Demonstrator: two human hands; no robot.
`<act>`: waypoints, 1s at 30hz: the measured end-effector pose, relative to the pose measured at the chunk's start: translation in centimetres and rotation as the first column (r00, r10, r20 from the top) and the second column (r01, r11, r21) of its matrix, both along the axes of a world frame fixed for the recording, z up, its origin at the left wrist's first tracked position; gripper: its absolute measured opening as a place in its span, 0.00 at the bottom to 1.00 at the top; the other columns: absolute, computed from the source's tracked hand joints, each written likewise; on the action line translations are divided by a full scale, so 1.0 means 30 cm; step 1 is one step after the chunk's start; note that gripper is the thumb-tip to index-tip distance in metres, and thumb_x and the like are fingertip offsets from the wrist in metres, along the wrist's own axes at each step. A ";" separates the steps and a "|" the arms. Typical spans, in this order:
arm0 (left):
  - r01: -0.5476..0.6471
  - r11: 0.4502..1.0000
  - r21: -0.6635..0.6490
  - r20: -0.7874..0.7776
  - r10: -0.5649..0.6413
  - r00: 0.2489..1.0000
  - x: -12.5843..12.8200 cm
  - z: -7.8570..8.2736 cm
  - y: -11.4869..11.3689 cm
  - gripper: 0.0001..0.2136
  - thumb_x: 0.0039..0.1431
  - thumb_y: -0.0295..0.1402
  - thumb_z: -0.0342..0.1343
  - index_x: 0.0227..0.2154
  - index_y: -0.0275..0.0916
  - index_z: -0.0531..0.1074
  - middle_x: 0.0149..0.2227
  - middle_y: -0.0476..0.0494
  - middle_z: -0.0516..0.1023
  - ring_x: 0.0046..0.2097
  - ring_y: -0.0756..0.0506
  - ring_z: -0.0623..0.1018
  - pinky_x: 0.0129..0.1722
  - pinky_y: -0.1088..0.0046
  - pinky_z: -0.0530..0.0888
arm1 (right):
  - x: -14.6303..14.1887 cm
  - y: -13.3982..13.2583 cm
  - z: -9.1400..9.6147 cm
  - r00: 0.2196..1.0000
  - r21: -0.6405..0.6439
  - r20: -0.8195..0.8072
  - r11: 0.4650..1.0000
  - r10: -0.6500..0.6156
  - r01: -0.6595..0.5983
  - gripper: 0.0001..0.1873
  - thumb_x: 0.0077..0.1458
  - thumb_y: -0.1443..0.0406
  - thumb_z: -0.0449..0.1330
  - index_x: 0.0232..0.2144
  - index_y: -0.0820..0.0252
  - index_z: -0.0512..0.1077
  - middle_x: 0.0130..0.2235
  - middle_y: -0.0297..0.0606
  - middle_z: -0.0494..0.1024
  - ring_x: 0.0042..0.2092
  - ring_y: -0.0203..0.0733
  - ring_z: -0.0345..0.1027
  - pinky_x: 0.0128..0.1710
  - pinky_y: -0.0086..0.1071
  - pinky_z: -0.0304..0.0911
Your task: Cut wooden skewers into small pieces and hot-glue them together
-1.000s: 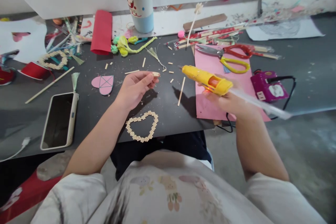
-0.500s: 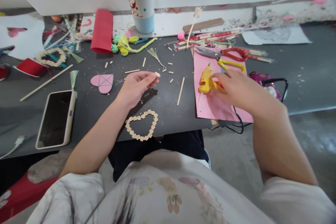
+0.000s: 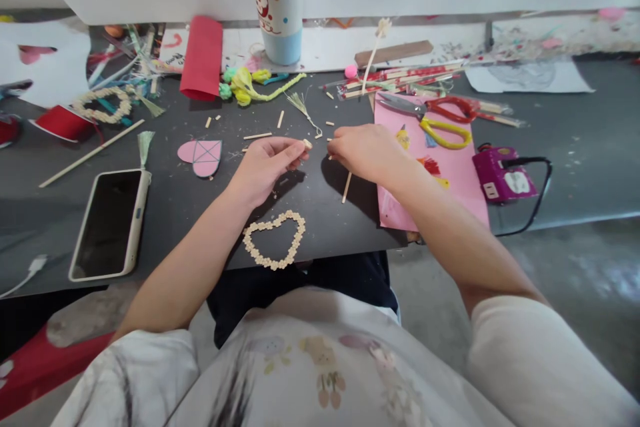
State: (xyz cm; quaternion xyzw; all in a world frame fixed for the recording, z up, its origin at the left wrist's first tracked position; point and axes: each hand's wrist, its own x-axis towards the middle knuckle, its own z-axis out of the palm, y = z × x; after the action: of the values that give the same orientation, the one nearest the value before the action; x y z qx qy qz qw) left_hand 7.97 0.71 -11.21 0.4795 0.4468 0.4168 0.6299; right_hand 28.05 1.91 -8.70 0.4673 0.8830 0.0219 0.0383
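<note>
My left hand (image 3: 270, 168) is closed, pinching a small pale wooden piece (image 3: 307, 144) between thumb and fingertips above the dark table. Close by on the right, my right hand (image 3: 367, 152) reaches palm down to short cut bits of wooden stick, its fingers drawn together; whether one is gripped is hidden. Under that hand, a longer thin stick (image 3: 347, 188) shows in part. A heart outline made of small wooden flowers (image 3: 275, 260) lies at the table's front edge. The yellow glue gun (image 3: 403, 138) rests on a pink sheet (image 3: 393, 203), mostly covered by my right forearm.
Red-and-yellow-handled scissors (image 3: 450, 137) lie on the pink sheet, beside a purple box (image 3: 500, 177) with a black cable. A phone (image 3: 107, 223) and a pink paper heart (image 3: 207, 159) are at left. A tall bottle (image 3: 283, 47) stands behind, near wrapped sticks (image 3: 405, 80).
My right hand has left the yellow glue gun and moved left to the small stick bits beside my left hand. The left hand keeps its pinch on the wooden piece.
</note>
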 end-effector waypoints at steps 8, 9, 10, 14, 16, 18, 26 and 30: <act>0.005 1.000 -0.023 0.017 -0.004 1.000 0.001 0.000 -0.001 0.12 0.47 0.42 0.66 0.29 0.39 0.80 0.30 0.45 0.79 0.30 0.54 0.74 0.32 0.78 0.70 | 0.004 0.015 -0.020 0.998 0.018 0.026 0.998 0.058 -0.059 0.10 0.55 0.72 0.53 0.29 0.61 0.73 0.31 0.41 0.76 0.28 0.38 0.65 0.24 0.34 0.40; 0.003 1.000 -0.027 0.012 -0.002 1.000 0.001 0.000 -0.001 0.12 0.46 0.42 0.66 0.29 0.38 0.80 0.30 0.45 0.79 0.30 0.53 0.74 0.32 0.78 0.70 | 0.005 0.016 -0.024 0.997 0.020 0.022 0.997 0.070 -0.070 0.10 0.55 0.72 0.52 0.28 0.61 0.73 0.31 0.41 0.76 0.28 0.38 0.65 0.24 0.34 0.39; 0.001 1.000 -0.030 0.007 -0.001 1.000 0.000 -0.001 0.000 0.12 0.46 0.42 0.66 0.29 0.38 0.79 0.30 0.45 0.79 0.30 0.53 0.74 0.31 0.78 0.70 | 0.008 0.016 -0.027 0.997 0.020 0.017 0.996 0.081 -0.081 0.09 0.55 0.71 0.52 0.28 0.61 0.72 0.31 0.41 0.75 0.28 0.38 0.65 0.24 0.34 0.39; 0.008 0.999 -0.038 0.007 -0.007 1.000 -0.002 -0.003 0.002 0.12 0.47 0.42 0.66 0.30 0.38 0.79 0.30 0.44 0.79 0.30 0.53 0.74 0.31 0.78 0.70 | 0.023 0.017 -0.030 0.995 0.011 -0.038 0.996 0.087 -0.087 0.09 0.57 0.69 0.51 0.30 0.62 0.71 0.32 0.42 0.74 0.30 0.40 0.65 0.25 0.34 0.42; 0.010 0.999 -0.043 0.014 -0.010 1.000 -0.003 -0.002 0.002 0.12 0.47 0.42 0.65 0.30 0.38 0.80 0.31 0.45 0.79 0.30 0.54 0.74 0.31 0.79 0.70 | 0.030 0.016 -0.019 0.988 -0.005 -0.134 0.997 0.078 -0.079 0.09 0.57 0.67 0.51 0.32 0.63 0.71 0.34 0.42 0.74 0.33 0.40 0.65 0.27 0.34 0.46; 0.011 0.999 -0.048 0.020 -0.010 1.000 -0.002 0.000 0.001 0.11 0.47 0.41 0.65 0.30 0.39 0.80 0.30 0.45 0.79 0.30 0.54 0.74 0.31 0.79 0.70 | 0.032 0.013 0.001 0.952 -0.034 -0.296 0.996 0.074 -0.088 0.08 0.57 0.66 0.52 0.34 0.62 0.70 0.34 0.41 0.73 0.33 0.39 0.64 0.30 0.33 0.51; -0.023 1.000 -0.016 0.005 0.023 1.000 0.002 0.009 -0.007 0.13 0.46 0.42 0.66 0.30 0.38 0.79 0.30 0.46 0.79 0.32 0.52 0.75 0.33 0.77 0.70 | -0.013 -0.003 0.022 0.592 -0.133 -0.805 0.983 -0.033 -0.127 0.07 0.57 0.62 0.55 0.31 0.59 0.69 0.28 0.34 0.68 0.29 0.33 0.57 0.30 0.30 0.54; -0.024 1.000 0.004 0.009 0.024 1.000 0.002 0.010 -0.011 0.13 0.47 0.43 0.65 0.30 0.39 0.79 0.30 0.46 0.79 0.32 0.52 0.75 0.33 0.76 0.70 | -0.028 -0.006 -0.003 0.511 -0.166 -0.856 0.977 -0.077 -0.131 0.07 0.57 0.62 0.56 0.31 0.59 0.69 0.27 0.32 0.66 0.27 0.32 0.55 0.28 0.30 0.54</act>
State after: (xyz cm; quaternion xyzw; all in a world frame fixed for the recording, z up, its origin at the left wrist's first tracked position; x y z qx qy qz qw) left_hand 8.04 0.38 -10.90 0.4732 0.4490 0.4274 0.6259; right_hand 27.21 1.74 -8.78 0.3962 0.7904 -0.3043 -0.3545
